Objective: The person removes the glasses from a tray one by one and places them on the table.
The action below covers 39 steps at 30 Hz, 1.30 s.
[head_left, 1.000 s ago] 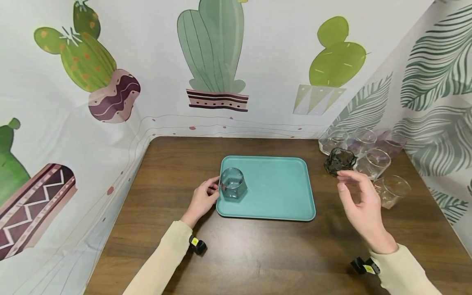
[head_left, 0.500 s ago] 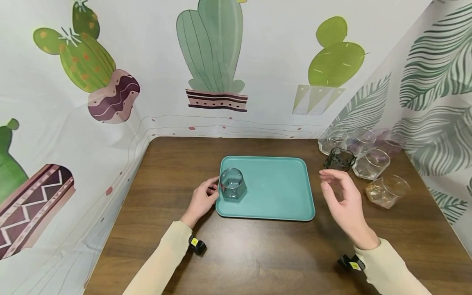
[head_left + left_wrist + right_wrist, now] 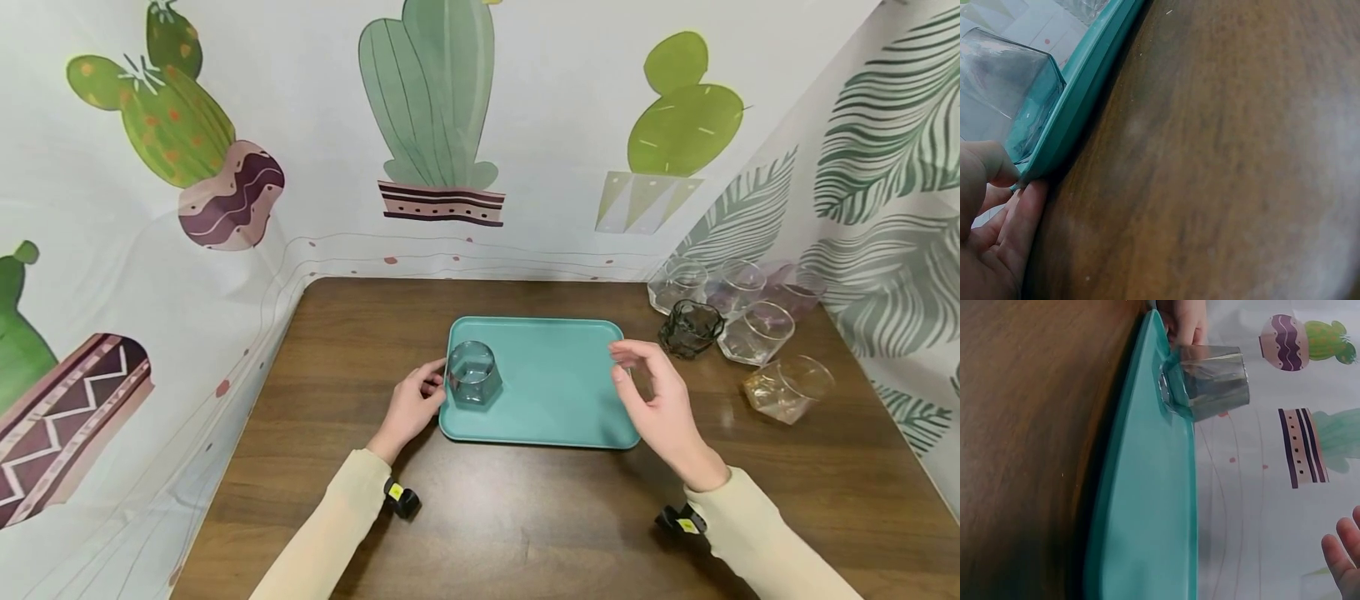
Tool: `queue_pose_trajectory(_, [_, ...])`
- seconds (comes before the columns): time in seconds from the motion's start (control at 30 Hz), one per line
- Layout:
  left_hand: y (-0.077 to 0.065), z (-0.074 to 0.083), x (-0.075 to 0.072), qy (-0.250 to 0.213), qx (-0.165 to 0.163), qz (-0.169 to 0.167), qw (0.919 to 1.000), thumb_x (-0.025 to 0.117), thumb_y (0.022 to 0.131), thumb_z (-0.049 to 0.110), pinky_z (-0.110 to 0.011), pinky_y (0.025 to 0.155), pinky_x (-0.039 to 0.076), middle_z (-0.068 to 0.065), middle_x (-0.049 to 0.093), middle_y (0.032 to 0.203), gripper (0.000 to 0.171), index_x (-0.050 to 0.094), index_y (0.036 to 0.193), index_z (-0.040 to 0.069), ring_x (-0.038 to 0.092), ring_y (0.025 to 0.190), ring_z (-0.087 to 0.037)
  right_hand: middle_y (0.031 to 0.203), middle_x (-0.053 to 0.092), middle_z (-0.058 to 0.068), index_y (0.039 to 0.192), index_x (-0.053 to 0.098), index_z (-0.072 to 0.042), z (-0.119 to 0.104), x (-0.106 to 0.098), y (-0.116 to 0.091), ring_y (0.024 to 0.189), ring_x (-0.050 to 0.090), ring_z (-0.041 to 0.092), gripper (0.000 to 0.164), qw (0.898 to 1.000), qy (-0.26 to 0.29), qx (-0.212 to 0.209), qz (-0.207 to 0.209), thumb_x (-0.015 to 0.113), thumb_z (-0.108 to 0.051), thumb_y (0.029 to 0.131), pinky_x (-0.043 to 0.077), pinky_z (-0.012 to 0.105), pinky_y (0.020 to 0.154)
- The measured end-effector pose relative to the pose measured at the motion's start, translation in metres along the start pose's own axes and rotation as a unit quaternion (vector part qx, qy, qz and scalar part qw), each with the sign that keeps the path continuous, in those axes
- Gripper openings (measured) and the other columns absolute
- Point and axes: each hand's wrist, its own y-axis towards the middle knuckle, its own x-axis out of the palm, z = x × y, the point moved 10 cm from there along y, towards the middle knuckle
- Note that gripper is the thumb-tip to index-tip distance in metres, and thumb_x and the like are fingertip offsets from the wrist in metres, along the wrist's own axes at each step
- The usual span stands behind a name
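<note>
A teal rectangular tray [image 3: 555, 392] lies on the brown wooden table. On its left end stands a bluish-grey clear glass [image 3: 474, 375], upright. My left hand [image 3: 407, 412] is at the tray's left edge; in the left wrist view the thumb and fingers [image 3: 1030, 203] pinch the rim near a corner, right beside the glass. My right hand [image 3: 663, 417] hovers over the tray's right edge, fingers loosely bent, with nothing in it. Only its fingertips [image 3: 1335, 556] show at the lower right of the right wrist view.
Several glasses are grouped at the table's back right: a dark wavy-rimmed glass [image 3: 692, 329], a clear glass [image 3: 756, 335], an amber-tinted glass [image 3: 787, 392] lying nearest, and purplish ones [image 3: 793, 293] behind. A cactus-print cloth [image 3: 555, 167] hangs beyond the table's back edge.
My right hand has moved left, from beside the glasses to over the tray's right edge, carrying nothing. The left hand, the tray and the glass on it have stayed put.
</note>
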Motion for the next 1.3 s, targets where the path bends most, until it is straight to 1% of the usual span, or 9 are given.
queue_pose_trajectory(0.07, [0.0, 0.001, 0.0, 0.001, 0.001, 0.0, 1.0, 0.065, 0.093, 0.005, -0.035, 0.082, 0.054, -0.01, 0.066, 0.108, 0.05, 0.062, 0.142, 0.007, 0.063, 0.092, -0.022, 0.113, 0.063, 0.022, 0.122, 0.058, 0.019, 0.003, 0.007, 0.001, 0.106, 0.062, 0.023, 0.037, 1.0, -0.004, 0.008, -0.01, 0.058, 0.025, 0.086, 0.049, 0.025, 0.095])
queue_pose_trajectory(0.17, [0.0, 0.002, 0.0, 0.003, 0.005, -0.001, 1.0, 0.064, 0.093, 0.004, -0.035, 0.082, 0.054, -0.011, 0.066, 0.108, 0.05, 0.062, 0.142, 0.006, 0.063, 0.092, -0.022, 0.117, 0.063, 0.021, 0.125, 0.06, 0.015, 0.022, 0.017, 0.0, 0.108, 0.062, 0.018, 0.04, 0.999, -0.019, 0.021, -0.026, 0.063, 0.022, 0.086, 0.05, 0.025, 0.095])
queue_pose_trajectory(0.23, [0.0, 0.002, -0.001, 0.005, 0.006, 0.0, 1.0, 0.064, 0.093, 0.004, -0.035, 0.082, 0.055, -0.011, 0.066, 0.107, 0.049, 0.063, 0.142, 0.006, 0.064, 0.092, -0.022, 0.12, 0.064, 0.022, 0.128, 0.06, 0.01, 0.035, 0.025, -0.001, 0.108, 0.062, 0.02, 0.044, 0.998, -0.031, 0.029, -0.04, 0.066, 0.019, 0.086, 0.05, 0.025, 0.095])
queue_pose_trajectory(0.37, [0.0, 0.002, -0.002, 0.004, 0.004, 0.002, 1.0, 0.064, 0.093, 0.004, -0.035, 0.081, 0.054, -0.011, 0.066, 0.107, 0.048, 0.063, 0.141, 0.006, 0.063, 0.091, -0.022, 0.127, 0.064, 0.015, 0.134, 0.06, 0.001, 0.053, 0.044, -0.002, 0.109, 0.061, 0.026, 0.047, 0.994, -0.044, 0.058, -0.081, 0.072, 0.008, 0.09, 0.049, 0.028, 0.096])
queue_pose_trajectory(0.47, [0.0, 0.002, -0.002, 0.004, 0.005, 0.005, 1.0, 0.065, 0.092, 0.004, -0.035, 0.081, 0.054, -0.01, 0.067, 0.107, 0.049, 0.064, 0.141, 0.008, 0.064, 0.091, -0.022, 0.132, 0.062, 0.012, 0.138, 0.059, -0.004, 0.059, 0.058, 0.0, 0.113, 0.061, 0.027, 0.047, 0.99, -0.04, 0.076, -0.109, 0.073, -0.001, 0.093, 0.049, 0.033, 0.098])
queue_pose_trajectory(0.63, [0.001, 0.001, -0.003, 0.005, 0.006, 0.008, 0.9999, 0.065, 0.092, 0.005, -0.034, 0.08, 0.055, -0.009, 0.067, 0.105, 0.051, 0.064, 0.142, 0.009, 0.066, 0.09, -0.021, 0.136, 0.06, 0.016, 0.141, 0.056, -0.009, 0.062, 0.08, 0.003, 0.119, 0.06, 0.028, 0.049, 0.985, -0.037, 0.086, -0.145, 0.073, -0.01, 0.096, 0.051, 0.046, 0.099])
queue_pose_trajectory(0.83, [0.0, 0.001, -0.002, 0.002, 0.002, 0.002, 1.0, 0.064, 0.092, 0.005, -0.034, 0.08, 0.055, -0.009, 0.067, 0.106, 0.05, 0.063, 0.142, 0.009, 0.065, 0.091, -0.022, 0.137, 0.059, 0.012, 0.143, 0.054, -0.009, 0.07, 0.104, 0.003, 0.122, 0.058, 0.027, 0.054, 0.977, -0.037, 0.103, -0.181, 0.077, -0.017, 0.095, 0.052, 0.047, 0.101])
queue_pose_trajectory(1.1, [0.0, 0.001, -0.002, 0.008, 0.007, 0.006, 0.9999, 0.064, 0.092, 0.003, -0.035, 0.08, 0.055, -0.009, 0.067, 0.106, 0.049, 0.063, 0.142, 0.008, 0.065, 0.09, -0.021, 0.14, 0.056, 0.022, 0.146, 0.05, -0.006, 0.08, 0.14, 0.0, 0.126, 0.057, 0.034, 0.063, 0.964, -0.03, 0.126, -0.231, 0.079, -0.026, 0.094, 0.051, 0.052, 0.103])
queue_pose_trajectory(1.3, [0.0, 0.003, -0.003, 0.01, 0.012, 0.008, 0.9998, 0.064, 0.092, 0.004, -0.035, 0.081, 0.056, -0.009, 0.068, 0.105, 0.05, 0.064, 0.141, 0.008, 0.066, 0.09, -0.02, 0.147, 0.052, 0.015, 0.153, 0.042, -0.004, 0.086, 0.171, -0.003, 0.131, 0.053, 0.029, 0.078, 0.95, -0.037, 0.14, -0.278, 0.079, -0.037, 0.093, 0.049, 0.049, 0.107])
